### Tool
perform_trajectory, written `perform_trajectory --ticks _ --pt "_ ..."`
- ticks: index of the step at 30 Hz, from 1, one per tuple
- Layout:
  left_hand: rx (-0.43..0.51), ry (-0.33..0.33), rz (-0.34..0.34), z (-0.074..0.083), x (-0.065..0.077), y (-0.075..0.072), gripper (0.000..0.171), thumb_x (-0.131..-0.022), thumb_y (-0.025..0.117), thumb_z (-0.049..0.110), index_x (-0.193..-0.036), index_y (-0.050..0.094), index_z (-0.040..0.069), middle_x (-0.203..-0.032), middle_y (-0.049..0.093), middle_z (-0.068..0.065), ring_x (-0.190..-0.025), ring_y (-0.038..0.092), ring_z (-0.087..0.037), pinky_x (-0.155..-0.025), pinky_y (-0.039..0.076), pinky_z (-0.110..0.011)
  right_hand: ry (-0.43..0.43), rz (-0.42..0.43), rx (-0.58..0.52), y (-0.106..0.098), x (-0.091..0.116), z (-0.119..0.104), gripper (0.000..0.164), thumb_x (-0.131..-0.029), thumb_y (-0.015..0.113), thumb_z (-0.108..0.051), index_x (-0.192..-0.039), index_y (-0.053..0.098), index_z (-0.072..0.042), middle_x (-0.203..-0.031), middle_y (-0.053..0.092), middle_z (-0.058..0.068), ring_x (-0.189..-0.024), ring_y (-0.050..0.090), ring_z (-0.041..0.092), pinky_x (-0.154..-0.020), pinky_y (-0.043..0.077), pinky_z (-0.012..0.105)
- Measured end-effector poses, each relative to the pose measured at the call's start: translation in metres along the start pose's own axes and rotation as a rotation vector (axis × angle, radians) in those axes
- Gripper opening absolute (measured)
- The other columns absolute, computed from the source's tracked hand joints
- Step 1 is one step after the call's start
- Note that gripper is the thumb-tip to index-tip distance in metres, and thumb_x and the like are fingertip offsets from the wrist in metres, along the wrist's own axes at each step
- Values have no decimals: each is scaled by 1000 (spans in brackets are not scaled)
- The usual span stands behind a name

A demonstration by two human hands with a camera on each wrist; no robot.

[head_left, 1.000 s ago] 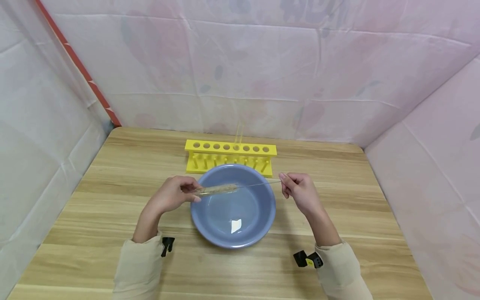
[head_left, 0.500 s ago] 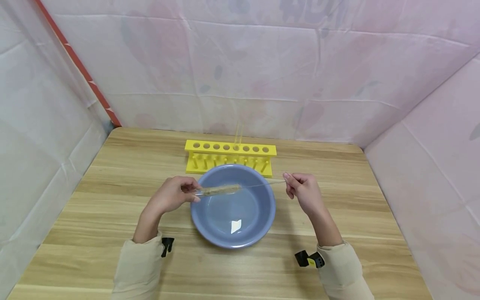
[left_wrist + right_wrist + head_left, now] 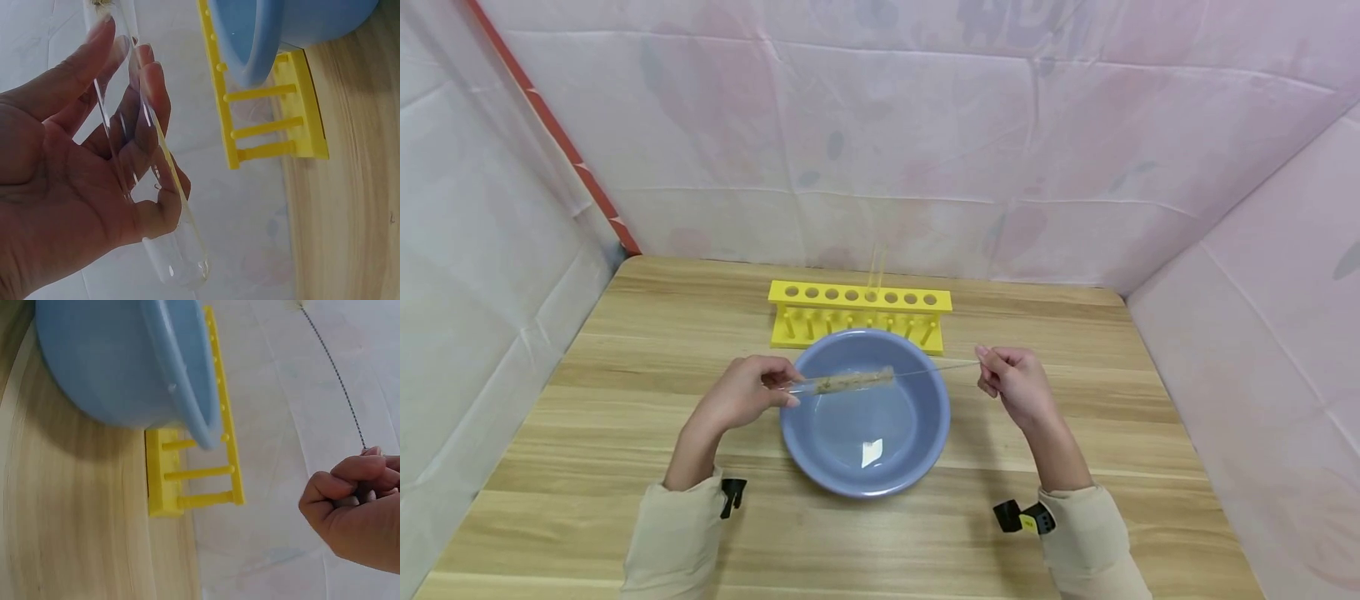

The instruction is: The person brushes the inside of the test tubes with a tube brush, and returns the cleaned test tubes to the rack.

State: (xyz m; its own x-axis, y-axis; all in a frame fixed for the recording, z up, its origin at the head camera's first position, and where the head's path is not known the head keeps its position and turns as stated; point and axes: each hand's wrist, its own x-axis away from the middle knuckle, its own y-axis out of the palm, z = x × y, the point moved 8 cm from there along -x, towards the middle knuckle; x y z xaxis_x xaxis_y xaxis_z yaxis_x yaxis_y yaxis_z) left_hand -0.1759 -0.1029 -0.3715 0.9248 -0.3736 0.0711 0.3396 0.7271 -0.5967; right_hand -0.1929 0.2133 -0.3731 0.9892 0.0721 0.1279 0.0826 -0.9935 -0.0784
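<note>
Over the blue basin (image 3: 865, 483), my left hand (image 3: 741, 390) holds a clear glass test tube (image 3: 178, 259) lying almost level. Its rounded end points back toward the palm in the left wrist view, with the thumb and fingers around the glass. A test tube brush (image 3: 853, 382) has its pale bristles inside the tube, near the mouth. From there its thin twisted wire (image 3: 340, 378) runs across to my right hand (image 3: 1017, 385), which pinches the end between thumb and curled fingers. The basin seems to contain water, with a bright reflection on it.
Right behind the basin stands a yellow test tube rack (image 3: 861, 296) with holes and pegs. One clear tube (image 3: 877, 268) rises from a hole near its middle. All this is on a wooden table (image 3: 625, 375), with patterned cloth (image 3: 910, 142) hanging behind and at both sides.
My right hand has moved to the right, and the brush bristles have slid the same way toward the tube's mouth. The left hand has stayed almost still, and more bare glass shows beside it.
</note>
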Motion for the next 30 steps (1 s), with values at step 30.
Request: perform_trajectory --ticks 30 --pt "34 4 0 -4 4 -2 13 -75 72 3 -87 66 2 -78 61 -3 -73 54 -16 -65 47 -31 -94 9 49 -26 0 0 41 -93 53 -18 -58 48 2 -50 39 0 -45 40 14 -49 36 23"
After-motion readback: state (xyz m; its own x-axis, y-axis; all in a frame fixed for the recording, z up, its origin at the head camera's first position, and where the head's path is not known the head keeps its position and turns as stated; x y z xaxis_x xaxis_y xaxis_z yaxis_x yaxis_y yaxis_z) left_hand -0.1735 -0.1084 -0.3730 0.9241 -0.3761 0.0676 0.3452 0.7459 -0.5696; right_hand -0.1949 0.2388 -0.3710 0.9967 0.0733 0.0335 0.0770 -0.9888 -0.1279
